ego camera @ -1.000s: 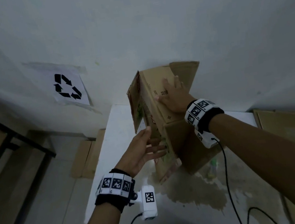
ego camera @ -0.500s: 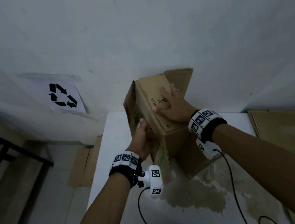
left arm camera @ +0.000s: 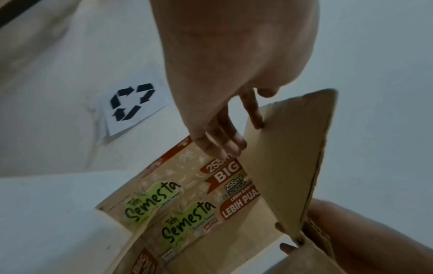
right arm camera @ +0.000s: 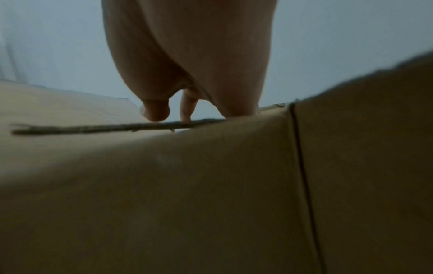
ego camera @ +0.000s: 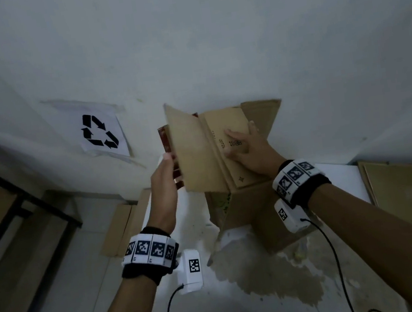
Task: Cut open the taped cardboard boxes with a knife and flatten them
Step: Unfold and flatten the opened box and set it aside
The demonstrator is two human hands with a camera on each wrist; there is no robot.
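Note:
A brown cardboard box (ego camera: 199,156) stands on end on the white table (ego camera: 192,216), its flaps loose. My left hand (ego camera: 163,180) reaches up along the box's left side with straight fingers. In the left wrist view its fingertips (left arm camera: 220,146) touch the printed red and green panel (left arm camera: 187,200) beside a plain flap (left arm camera: 288,157). My right hand (ego camera: 247,147) lies flat, fingers spread, on the box's upper panel. The right wrist view shows that palm (right arm camera: 187,64) over plain cardboard (right arm camera: 187,185). No knife is in view.
A recycling sign (ego camera: 101,133) is taped to the wall behind the box. Flattened cardboard (ego camera: 411,193) lies at the table's right end, and more pieces (ego camera: 127,225) lean on the floor to the left. A dark frame (ego camera: 20,197) stands far left. A worn brown patch (ego camera: 270,279) marks the tabletop.
My left hand has risen from the box's lower near side to its upper left side. A left flap has swung outward and the box stands wider open. The right hand stays on top.

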